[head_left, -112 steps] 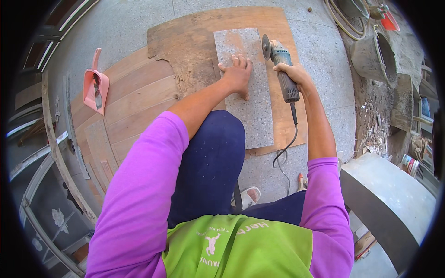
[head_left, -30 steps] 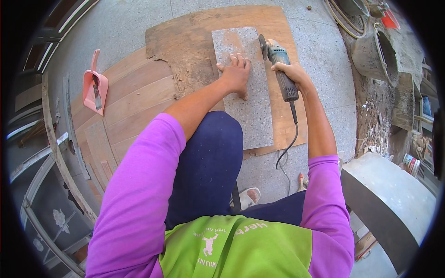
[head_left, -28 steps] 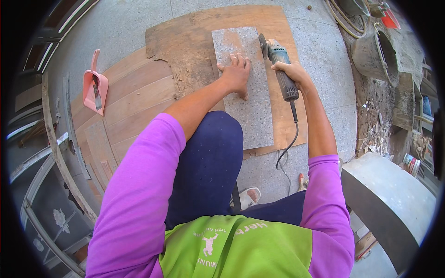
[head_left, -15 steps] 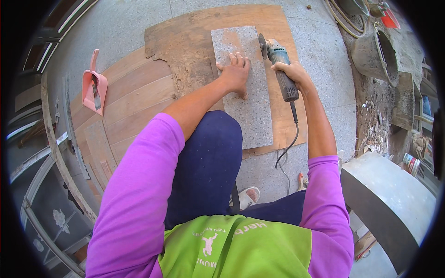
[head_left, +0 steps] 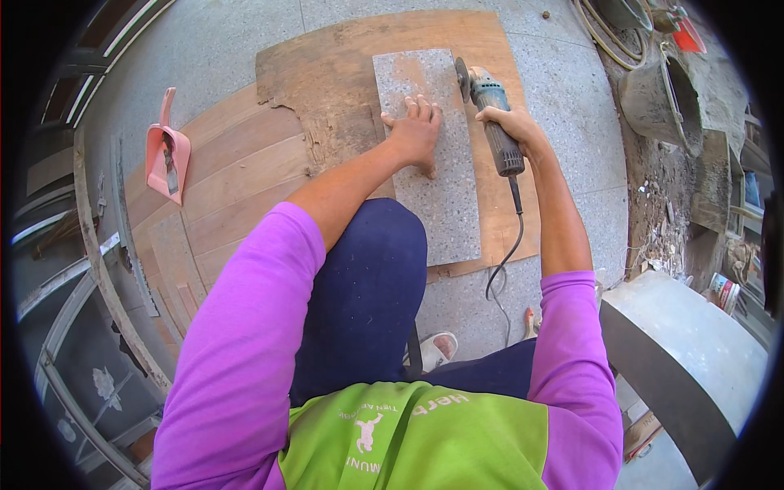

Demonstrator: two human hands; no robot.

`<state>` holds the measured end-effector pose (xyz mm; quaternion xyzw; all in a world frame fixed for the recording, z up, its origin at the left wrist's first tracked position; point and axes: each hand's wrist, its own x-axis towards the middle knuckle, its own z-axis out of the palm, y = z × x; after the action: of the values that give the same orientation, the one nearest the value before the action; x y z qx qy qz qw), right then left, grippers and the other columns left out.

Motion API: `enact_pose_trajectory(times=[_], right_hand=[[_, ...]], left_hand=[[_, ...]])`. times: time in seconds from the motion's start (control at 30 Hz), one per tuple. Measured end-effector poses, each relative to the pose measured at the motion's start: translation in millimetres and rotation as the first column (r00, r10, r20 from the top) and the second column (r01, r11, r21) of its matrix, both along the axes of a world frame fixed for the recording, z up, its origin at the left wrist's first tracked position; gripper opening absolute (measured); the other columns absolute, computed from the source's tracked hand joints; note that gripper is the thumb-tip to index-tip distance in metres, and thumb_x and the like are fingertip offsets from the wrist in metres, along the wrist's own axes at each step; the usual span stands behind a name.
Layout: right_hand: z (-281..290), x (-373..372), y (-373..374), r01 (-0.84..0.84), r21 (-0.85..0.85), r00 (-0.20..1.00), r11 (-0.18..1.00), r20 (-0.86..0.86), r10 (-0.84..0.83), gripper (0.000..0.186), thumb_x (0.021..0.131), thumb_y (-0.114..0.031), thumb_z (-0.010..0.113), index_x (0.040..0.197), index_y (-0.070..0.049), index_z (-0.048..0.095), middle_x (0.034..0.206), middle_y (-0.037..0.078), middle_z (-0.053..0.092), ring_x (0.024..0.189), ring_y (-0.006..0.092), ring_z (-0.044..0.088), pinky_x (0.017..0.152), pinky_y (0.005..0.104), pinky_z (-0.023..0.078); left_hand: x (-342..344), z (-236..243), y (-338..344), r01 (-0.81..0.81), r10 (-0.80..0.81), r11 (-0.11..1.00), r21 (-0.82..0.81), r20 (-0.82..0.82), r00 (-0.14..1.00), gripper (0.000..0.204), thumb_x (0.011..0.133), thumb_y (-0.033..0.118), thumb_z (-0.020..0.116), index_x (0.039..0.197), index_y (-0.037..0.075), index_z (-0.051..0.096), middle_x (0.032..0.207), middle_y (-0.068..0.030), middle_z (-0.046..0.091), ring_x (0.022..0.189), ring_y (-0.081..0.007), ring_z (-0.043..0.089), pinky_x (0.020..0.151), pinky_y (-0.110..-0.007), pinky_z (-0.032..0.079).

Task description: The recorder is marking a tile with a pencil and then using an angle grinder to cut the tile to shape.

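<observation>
My left hand (head_left: pixel 415 135) lies spread on a long grey speckled terrazzo slab (head_left: pixel 445 196), pressing its upper half with fingers apart. The slab rests on a worn plywood board (head_left: pixel 343 61). In my right hand (head_left: pixel 514 131) is an angle grinder (head_left: pixel 496 122), gripped around its dark body. The grinder's disc (head_left: pixel 463 79) stands upright at the slab's right edge, near its far corner; whether it touches the stone I cannot tell. A black power cord (head_left: pixel 520 233) runs from the grinder's rear end toward me.
To the left, a pink dustpan (head_left: pixel 167 151) sits beside wooden planks (head_left: pixel 237 155). Metal frames (head_left: pixel 61 327) line the far left. At right are a cement-crusted bucket (head_left: pixel 653 98), rubble (head_left: pixel 657 216) and a grey bench-like block (head_left: pixel 678 335) close to my right arm. A hose (head_left: pixel 608 37) curls at upper right.
Very little differs. The grinder and my right hand have shifted very slightly toward the far side; my left hand stays on the slab.
</observation>
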<state>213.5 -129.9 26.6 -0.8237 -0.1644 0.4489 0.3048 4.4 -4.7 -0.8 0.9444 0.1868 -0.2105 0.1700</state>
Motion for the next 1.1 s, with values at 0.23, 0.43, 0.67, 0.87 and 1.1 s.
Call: enact_pose_trajectory(times=[0.23,0.43,0.67,0.87,1.1], right_hand=[[-8,7,3,0.001,0.010,1.000,1.000,-0.001,-0.001,0.059,0.070,-0.036,0.087,0.100,0.012,0.072,0.089,0.017,0.070,0.065,0.0236,0.067,0.052,0.0381,0.051],[-3,3,8,-0.002,0.010,1.000,1.000,0.001,0.002,0.052,0.073,-0.037,0.086,0.096,0.007,0.072,0.085,0.013,0.068,0.061,0.0207,0.065,0.050,0.0353,0.050],[-9,10,10,-0.010,0.034,1.000,0.999,0.016,0.010,0.044,0.076,-0.038,0.085,0.090,0.002,0.072,0.081,0.010,0.067,0.058,0.0172,0.062,0.050,0.0317,0.049],[-6,9,15,0.012,0.056,1.000,0.998,-0.019,-0.011,0.050,0.071,-0.034,0.086,0.098,0.007,0.074,0.086,0.013,0.068,0.062,0.0210,0.063,0.051,0.0364,0.048],[-3,9,20,0.006,0.043,1.000,0.999,-0.008,-0.006,0.050,0.071,-0.035,0.086,0.097,0.007,0.073,0.085,0.013,0.068,0.062,0.0210,0.064,0.051,0.0363,0.048]], left_hand=[[1,-1,0,0.000,0.000,1.000,0.008,0.011,1.000,0.150,0.054,0.054,0.100,0.166,-0.002,0.018,0.172,-0.0307,0.017,0.158,-0.0499,0.020,0.103,-0.086,0.039],[0,0,1,0.002,-0.002,1.000,0.003,0.005,1.000,0.149,0.055,0.053,0.100,0.166,-0.003,0.018,0.172,-0.0306,0.016,0.158,-0.0504,0.020,0.103,-0.086,0.039],[2,0,-1,-0.002,0.003,1.000,-0.008,0.025,1.000,0.149,0.054,0.053,0.101,0.165,-0.003,0.019,0.171,-0.0316,0.017,0.158,-0.0506,0.020,0.103,-0.086,0.039],[1,2,-1,0.002,-0.002,1.000,0.002,0.024,1.000,0.149,0.054,0.054,0.101,0.165,-0.003,0.019,0.171,-0.0326,0.018,0.158,-0.0509,0.021,0.102,-0.086,0.039],[0,2,0,-0.002,0.002,1.000,0.000,0.001,1.000,0.151,0.053,0.053,0.101,0.166,0.000,0.017,0.171,-0.0328,0.016,0.158,-0.0519,0.021,0.106,-0.084,0.040]])
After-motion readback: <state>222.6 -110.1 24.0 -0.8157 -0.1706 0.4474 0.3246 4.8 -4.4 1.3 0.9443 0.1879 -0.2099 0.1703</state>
